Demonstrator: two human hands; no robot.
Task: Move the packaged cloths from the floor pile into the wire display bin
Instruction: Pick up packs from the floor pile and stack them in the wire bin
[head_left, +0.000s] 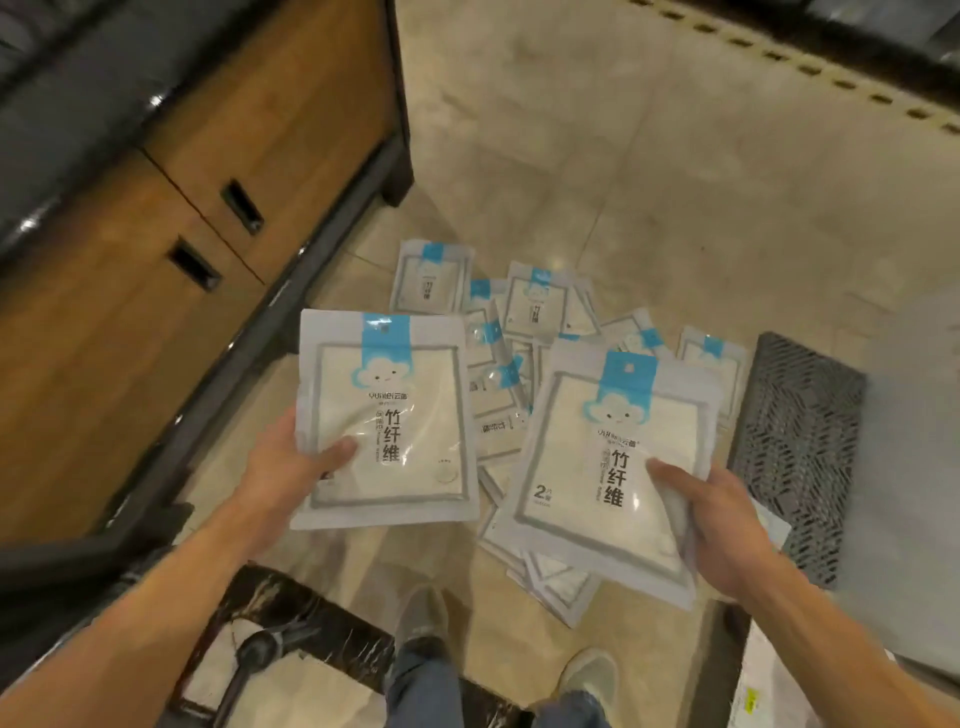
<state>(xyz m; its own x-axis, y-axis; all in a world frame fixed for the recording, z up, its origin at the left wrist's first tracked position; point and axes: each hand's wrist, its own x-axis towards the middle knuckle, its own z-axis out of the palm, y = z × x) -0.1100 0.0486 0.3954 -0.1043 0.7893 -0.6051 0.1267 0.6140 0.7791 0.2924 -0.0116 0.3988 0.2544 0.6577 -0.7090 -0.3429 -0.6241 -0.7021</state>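
Dim warm indoor light, soft focus, strong wide-angle bend.

Yellowish cast over the tiled floor (649, 171); a pale sheen on the tiles near top centre suggests overhead light. Small white glints on the dark shelf edge (156, 101) at upper left. Glare patches on the glossy packet in the left hand (387, 415) and on the packet in the right hand (618, 467), washing out some print. Straight lines bow toward the corners. Edges smeared, notably the right side and top right. Shadows soft, pooled under the cabinet (171, 260).
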